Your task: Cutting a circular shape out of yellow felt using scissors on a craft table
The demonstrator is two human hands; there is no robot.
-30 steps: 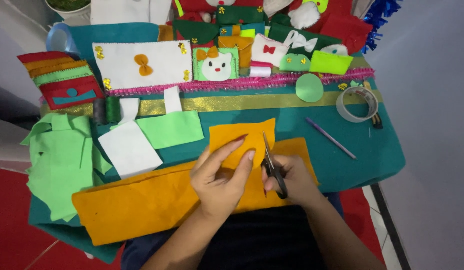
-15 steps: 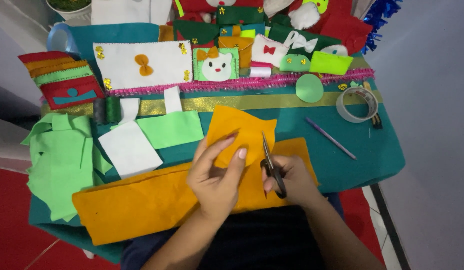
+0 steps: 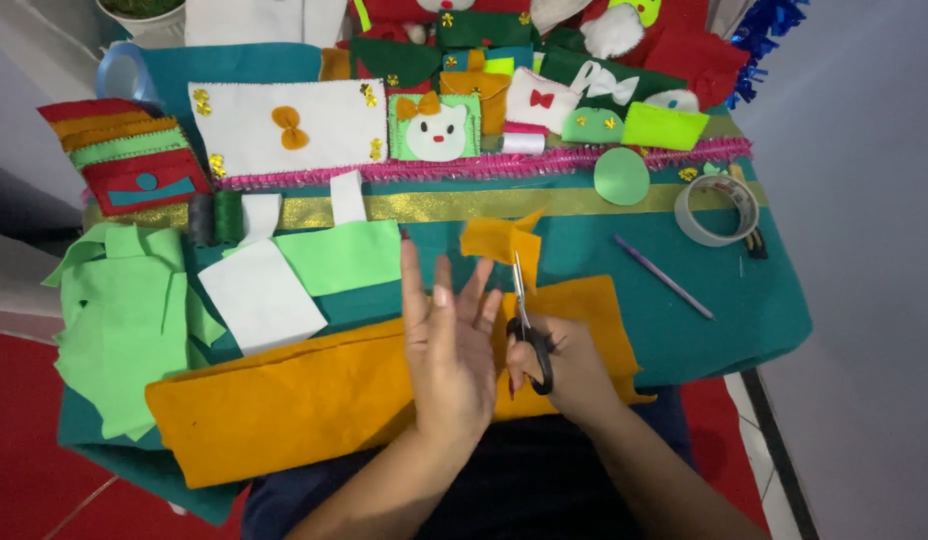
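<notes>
A small, soft orange felt piece [image 3: 499,240] is held at the tips of black scissors [image 3: 529,335] gripped by the right hand [image 3: 564,365], while the left hand's [image 3: 449,350] fingers [image 3: 439,300] are spread apart, empty.

Red floor [image 3: 24,480], grey wall [image 3: 864,200], teal-covered table [image 3: 764,310]

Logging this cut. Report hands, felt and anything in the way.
Left hand open, fingers spread, holding nothing. Right hand grips scissors, blades on small orange felt piece. Large orange felt sheet lies beneath. Nothing in the way.
</notes>
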